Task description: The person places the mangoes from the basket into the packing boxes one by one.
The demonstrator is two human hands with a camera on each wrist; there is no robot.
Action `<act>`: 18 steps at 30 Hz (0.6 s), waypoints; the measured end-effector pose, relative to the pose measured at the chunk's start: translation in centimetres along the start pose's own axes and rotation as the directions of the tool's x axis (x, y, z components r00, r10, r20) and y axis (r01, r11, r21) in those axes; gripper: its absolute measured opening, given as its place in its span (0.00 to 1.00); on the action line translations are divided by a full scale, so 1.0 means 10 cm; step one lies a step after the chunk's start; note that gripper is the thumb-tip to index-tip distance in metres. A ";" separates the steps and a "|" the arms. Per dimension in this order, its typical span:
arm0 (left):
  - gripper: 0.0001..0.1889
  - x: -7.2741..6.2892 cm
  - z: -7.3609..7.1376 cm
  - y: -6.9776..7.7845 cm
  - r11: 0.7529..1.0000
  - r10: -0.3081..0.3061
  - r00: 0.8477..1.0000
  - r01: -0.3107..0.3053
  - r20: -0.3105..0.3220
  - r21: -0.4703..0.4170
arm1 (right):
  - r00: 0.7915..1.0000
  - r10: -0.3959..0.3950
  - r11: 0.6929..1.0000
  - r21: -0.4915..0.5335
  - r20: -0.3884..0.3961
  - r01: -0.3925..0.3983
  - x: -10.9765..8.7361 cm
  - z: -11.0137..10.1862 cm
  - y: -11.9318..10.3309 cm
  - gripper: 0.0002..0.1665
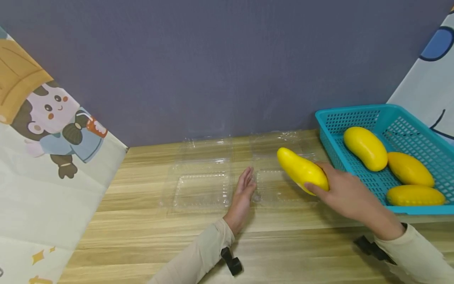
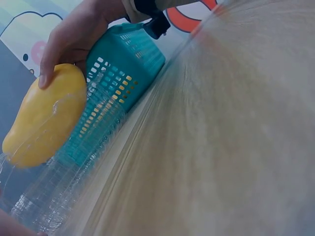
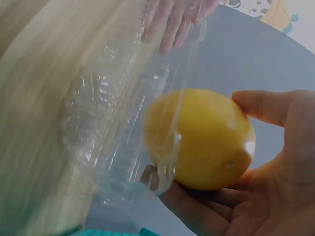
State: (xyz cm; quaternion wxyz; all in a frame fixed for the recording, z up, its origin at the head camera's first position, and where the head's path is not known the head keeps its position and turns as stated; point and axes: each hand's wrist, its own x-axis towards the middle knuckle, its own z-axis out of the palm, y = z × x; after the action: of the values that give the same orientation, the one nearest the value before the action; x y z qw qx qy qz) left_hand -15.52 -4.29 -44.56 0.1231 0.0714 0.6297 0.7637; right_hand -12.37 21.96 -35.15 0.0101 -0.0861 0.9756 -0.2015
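My right hand [image 1: 349, 193] grips a yellow mango [image 1: 301, 169] by its thicker end, thumb on the near side, the narrow end pointing up and left. The mango is held over the right clear plastic clamshell box [image 1: 264, 195], whose lid is folded back. In the right wrist view the box wall [image 3: 118, 123] partly overlaps the mango [image 3: 214, 137]. My left hand [image 1: 242, 195], fingers straight, stands on edge against the left side of that box. Left of this hand lies a second opened clear clamshell box [image 1: 202, 191].
A teal perforated basket [image 1: 328, 136] stands at the right with three more mangoes [image 1: 365, 148] inside. Behind the wooden table [image 1: 134, 221] rises a grey-blue panel [image 1: 220, 71]. Cartoon-printed sheets [image 1: 28, 205] flank the table on both sides.
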 end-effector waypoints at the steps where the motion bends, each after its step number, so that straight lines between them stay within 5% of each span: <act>1: 0.32 0.00 0.00 0.00 1.000 0.004 1.000 -0.004 0.001 -0.001 | 1.000 -0.003 1.000 0.000 -0.003 0.003 0.00 0.02 -0.01 0.48; 18: 0.32 -0.01 0.03 0.00 1.000 0.000 1.000 0.000 -0.026 0.002 | 1.000 0.000 0.999 0.049 0.017 -0.001 0.07 0.39 -0.08 0.48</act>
State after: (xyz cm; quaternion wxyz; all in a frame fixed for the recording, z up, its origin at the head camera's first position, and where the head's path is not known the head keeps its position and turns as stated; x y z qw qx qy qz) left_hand -15.34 -4.08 -44.54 0.1150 0.0618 0.6321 0.7638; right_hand -12.74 19.55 -38.38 0.0207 -0.0872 0.9704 -0.2244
